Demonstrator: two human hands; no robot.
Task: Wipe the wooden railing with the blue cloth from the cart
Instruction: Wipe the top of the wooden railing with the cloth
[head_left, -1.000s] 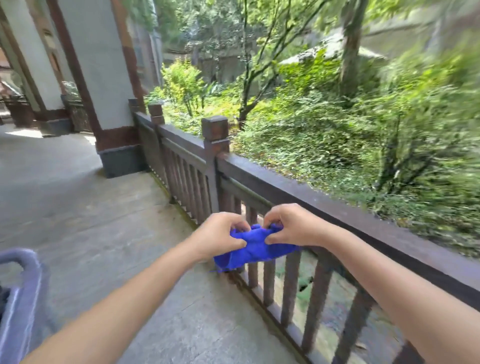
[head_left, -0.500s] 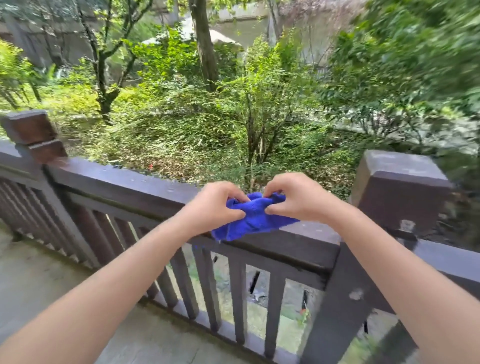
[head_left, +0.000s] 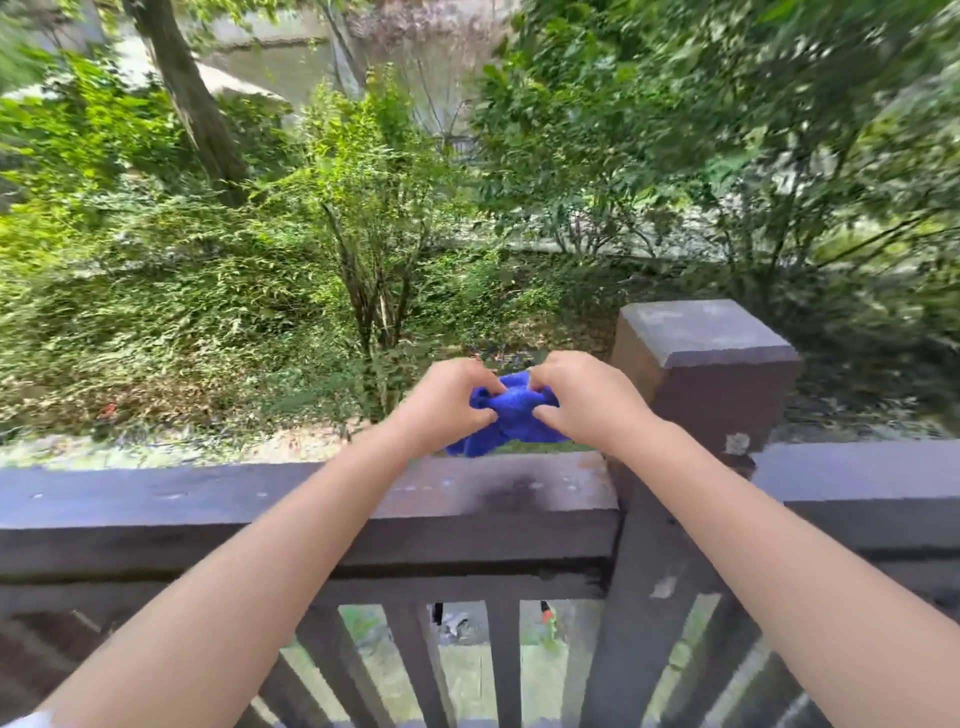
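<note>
Hands (head_left: 519, 402) clutch bunched blue cloth (head_left: 511, 413) above wooden railing (head_left: 208, 512).

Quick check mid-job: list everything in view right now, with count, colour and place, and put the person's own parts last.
blue cloth: one, bright blue, bunched between both hands, above and beyond the top rail
top rail: one, dark brown wood, running left to right across the lower frame
railing post: one, dark brown with square cap, right of the hands
balusters: several, dark brown, below the rail
shrubs and trees: many, green, beyond the railing
left hand: one, grip closed on the cloth's left side
right hand: one, grip closed on the cloth's right side
</note>
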